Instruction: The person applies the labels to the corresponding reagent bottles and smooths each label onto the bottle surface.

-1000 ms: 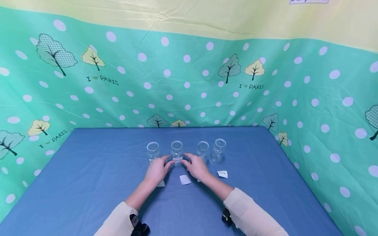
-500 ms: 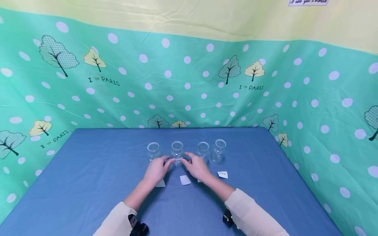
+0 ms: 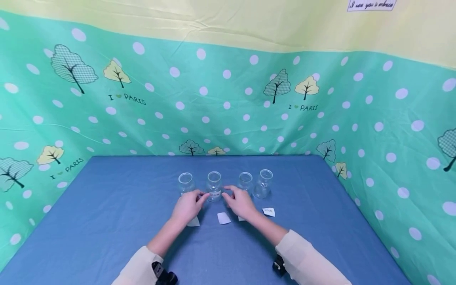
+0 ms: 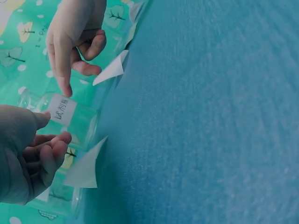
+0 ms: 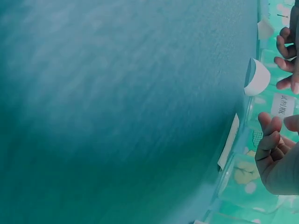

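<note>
A glass jar (image 3: 214,183) with a white written label (image 3: 215,194) on its front stands upright between the hands. My left hand (image 3: 187,206) is at its left side; in the left wrist view the thumb of the left hand (image 4: 23,154) touches or nearly touches the label's edge, its other fingers loosely bent. The right hand (image 3: 240,202), fingers relaxed, is just right of the jar and holds nothing. In the right wrist view the label (image 5: 282,105) lies between the right hand (image 5: 278,161) and the left hand.
Another glass jar (image 3: 185,181) stands left, partly behind the left hand; two more, a jar (image 3: 245,180) and a slightly tilted-looking jar (image 3: 264,183), stand right. Paper pieces lie in front, including a blank one (image 3: 223,218) and a written one (image 3: 268,211).
My right hand has drawn slightly right, its thumb and fingers off the labelled jar. The left hand has barely moved, and more of the label shows.
</note>
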`<state>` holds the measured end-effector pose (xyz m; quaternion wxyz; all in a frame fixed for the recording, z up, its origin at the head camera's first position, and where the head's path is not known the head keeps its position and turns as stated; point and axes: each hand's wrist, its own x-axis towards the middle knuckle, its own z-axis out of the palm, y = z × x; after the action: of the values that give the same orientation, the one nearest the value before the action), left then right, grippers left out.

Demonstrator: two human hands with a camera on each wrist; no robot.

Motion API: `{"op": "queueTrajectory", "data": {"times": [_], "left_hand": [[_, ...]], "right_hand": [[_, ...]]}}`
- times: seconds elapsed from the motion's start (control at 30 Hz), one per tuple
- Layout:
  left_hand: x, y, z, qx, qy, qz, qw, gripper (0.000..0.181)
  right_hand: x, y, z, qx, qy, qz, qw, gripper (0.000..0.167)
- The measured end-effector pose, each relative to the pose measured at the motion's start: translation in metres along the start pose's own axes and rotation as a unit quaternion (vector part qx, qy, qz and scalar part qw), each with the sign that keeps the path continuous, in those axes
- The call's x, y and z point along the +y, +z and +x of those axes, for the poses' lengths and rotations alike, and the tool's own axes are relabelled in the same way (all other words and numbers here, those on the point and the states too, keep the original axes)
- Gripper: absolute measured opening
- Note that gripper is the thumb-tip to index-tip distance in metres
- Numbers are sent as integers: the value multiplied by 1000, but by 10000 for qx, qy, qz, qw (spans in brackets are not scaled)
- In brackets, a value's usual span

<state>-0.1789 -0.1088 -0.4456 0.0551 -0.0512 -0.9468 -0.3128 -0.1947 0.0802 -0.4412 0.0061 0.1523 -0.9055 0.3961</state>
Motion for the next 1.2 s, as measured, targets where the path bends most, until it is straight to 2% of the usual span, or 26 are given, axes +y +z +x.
{"op": "queueTrajectory", "data": {"times": [0.13, 0.3, 0.53, 0.7, 0.83, 1.03, 1.2], "left_hand": [[8, -4, -4, -47, 9, 70, 10000, 29], [20, -4, -8, -184, 509, -28, 9985, 20], [32, 6, -12, -309, 1230, 19, 9919, 18], [40, 14, -13, -459, 1417, -115, 9888, 19], [45, 22, -13, -575, 1579, -63, 9858, 20], [50, 34, -14, -458, 1993, 370, 9782, 19], [55, 39, -15, -474, 2120, 793, 9729, 22]], "right_hand": [[2, -8, -5, -6, -167, -205, 9997, 25], [6, -19, -12, -49, -304, -427, 9986, 20], [15, -34, -23, -369, -427, -642, 9963, 17], [24, -45, -30, -606, -480, -661, 9948, 12], [32, -52, -34, -728, -543, -790, 9927, 11], [42, -57, -40, -873, -557, -962, 9900, 12], [45, -59, -43, -1002, -456, -1054, 9883, 15]]}}
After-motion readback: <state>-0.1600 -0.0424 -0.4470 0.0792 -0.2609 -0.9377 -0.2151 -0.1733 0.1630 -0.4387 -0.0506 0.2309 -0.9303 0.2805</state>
